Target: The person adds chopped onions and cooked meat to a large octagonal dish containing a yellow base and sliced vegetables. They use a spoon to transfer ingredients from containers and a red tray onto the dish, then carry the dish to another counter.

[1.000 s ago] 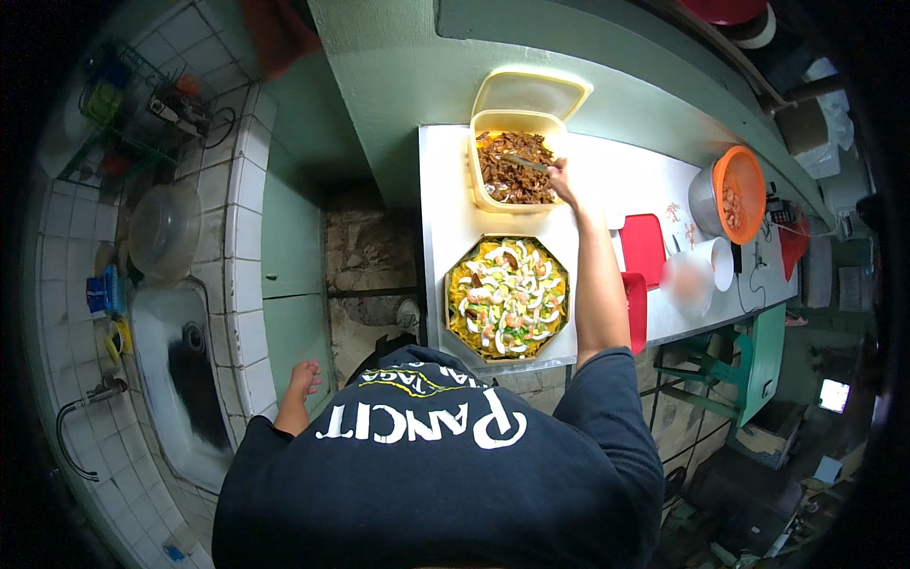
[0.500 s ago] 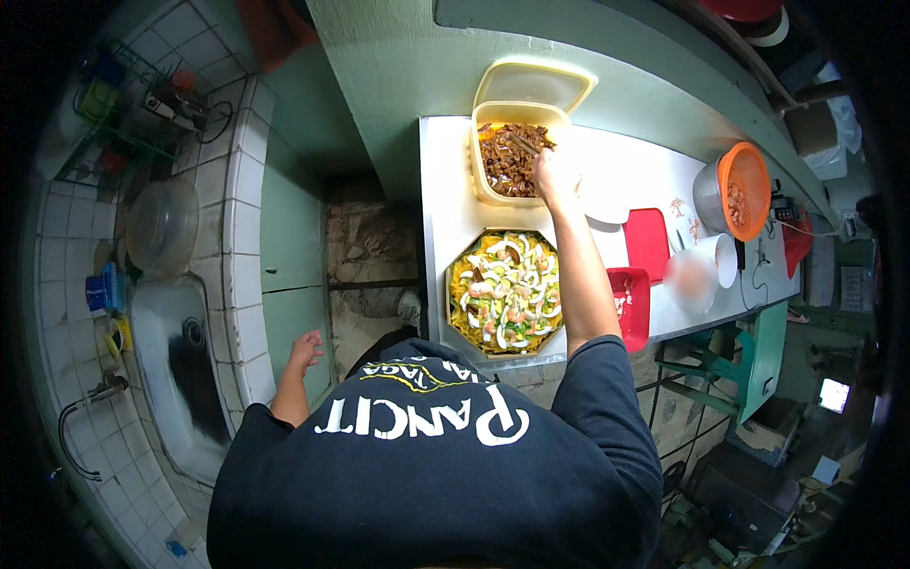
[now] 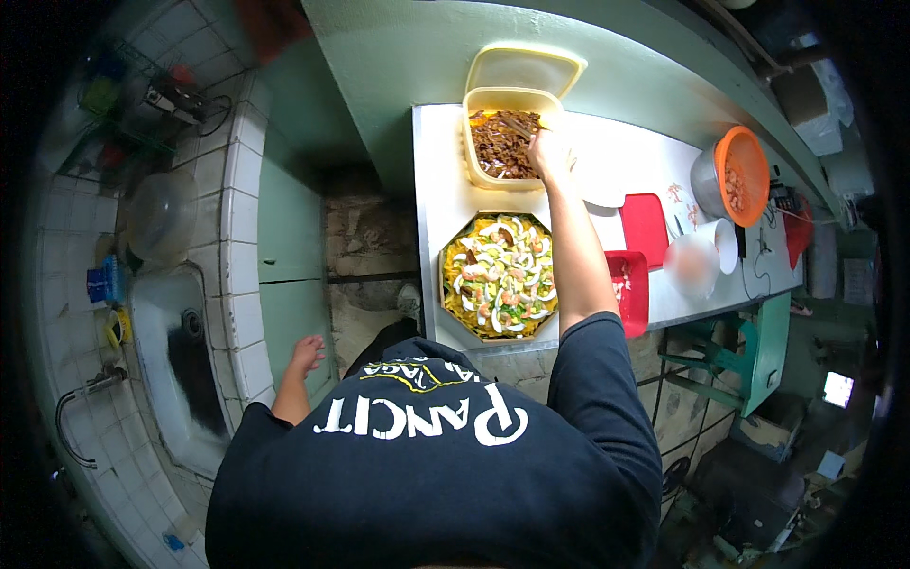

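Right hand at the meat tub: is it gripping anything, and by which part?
Cannot be told. The right hand is at the rim of the yellow tub of brown meat; its fingers are hidden. The left hand hangs open, empty.

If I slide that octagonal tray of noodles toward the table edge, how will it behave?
The octagonal tray of noodles with egg slices looks piled full, so probably heavy for its size. It sits flat and wide on the white table, so it likely slides, not tips. If thin-walled, it may flex when lifted by one side.
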`<state>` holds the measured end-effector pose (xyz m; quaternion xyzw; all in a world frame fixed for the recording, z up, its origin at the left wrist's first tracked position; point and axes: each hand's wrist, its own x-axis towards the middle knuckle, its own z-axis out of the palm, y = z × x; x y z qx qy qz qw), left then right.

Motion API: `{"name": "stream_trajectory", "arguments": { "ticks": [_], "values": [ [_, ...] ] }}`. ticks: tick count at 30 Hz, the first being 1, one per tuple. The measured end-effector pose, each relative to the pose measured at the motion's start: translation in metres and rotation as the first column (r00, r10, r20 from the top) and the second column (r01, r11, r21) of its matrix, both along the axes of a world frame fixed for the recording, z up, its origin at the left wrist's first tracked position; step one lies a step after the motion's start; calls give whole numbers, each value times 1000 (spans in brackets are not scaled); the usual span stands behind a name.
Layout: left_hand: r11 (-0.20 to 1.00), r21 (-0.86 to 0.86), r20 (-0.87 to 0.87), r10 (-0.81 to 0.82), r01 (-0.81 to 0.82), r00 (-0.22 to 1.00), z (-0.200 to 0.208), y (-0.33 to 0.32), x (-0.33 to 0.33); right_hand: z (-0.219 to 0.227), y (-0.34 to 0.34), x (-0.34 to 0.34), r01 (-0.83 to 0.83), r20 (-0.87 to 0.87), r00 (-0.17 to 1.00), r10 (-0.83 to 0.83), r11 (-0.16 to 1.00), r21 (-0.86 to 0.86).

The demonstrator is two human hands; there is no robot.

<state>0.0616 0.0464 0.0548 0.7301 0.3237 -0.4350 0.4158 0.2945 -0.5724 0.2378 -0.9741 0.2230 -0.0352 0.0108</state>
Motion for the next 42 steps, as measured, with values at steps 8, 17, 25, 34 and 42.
{"name": "stream_trajectory", "arguments": {
  "ticks": [8,17,25,34,42],
  "values": [
    [995,18,-10,93,-93,996,10,5,-23,30,2,-21,30,124,991,-58,976,216],
    [993,-10,-62,115,-116,991,-27,22,-49,65,-17,-199,-138,383,921,-70,861,489],
    [1000,12,-4,-24,24,1000,-9,-10,0,24,-18,-326,-45,337,926,-169,838,544],
    [999,8,39,-44,44,998,8,-37,17,54,-15,-296,-88,351,933,-84,890,447],
    [1000,19,-61,22,-21,998,-8,-9,-10,19,-3,-80,1,150,988,-29,984,181]
  ]
}}
